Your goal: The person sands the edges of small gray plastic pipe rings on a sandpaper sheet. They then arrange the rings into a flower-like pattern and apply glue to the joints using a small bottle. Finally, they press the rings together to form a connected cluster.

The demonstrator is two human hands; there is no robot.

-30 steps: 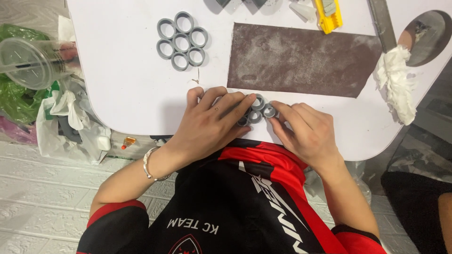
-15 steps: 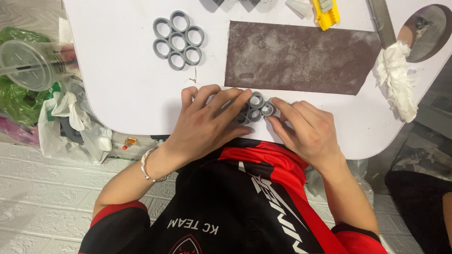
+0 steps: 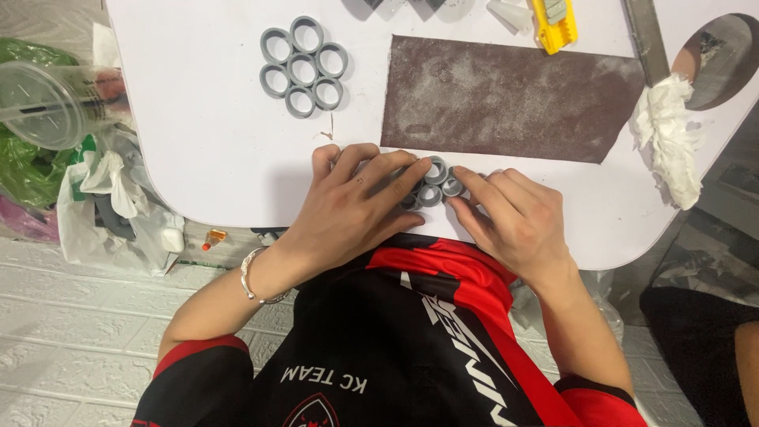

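Observation:
A small cluster of short grey rings [image 3: 433, 187] lies on the white table [image 3: 198, 150] close to its near edge. My left hand [image 3: 356, 207], with a bracelet at the wrist, covers the cluster's left side and its fingers press on the rings. My right hand [image 3: 514, 221] holds the cluster from the right, fingertips against the rings. Most of the cluster is hidden under my fingers. A second cluster of grey rings [image 3: 304, 66], joined in a flower shape, rests farther back on the left, apart from both hands.
A brown sandpaper sheet [image 3: 506, 99] lies just behind my hands. A yellow utility knife [image 3: 553, 22], a metal ruler [image 3: 644, 39] and a crumpled white tissue [image 3: 672, 138] sit at the back right. A clear plastic cup [image 3: 47, 103] and bags stand left of the table.
Both hands stay on the ring cluster and my fingers shift only slightly. The view has drifted a little, so the table items sit marginally higher in the picture.

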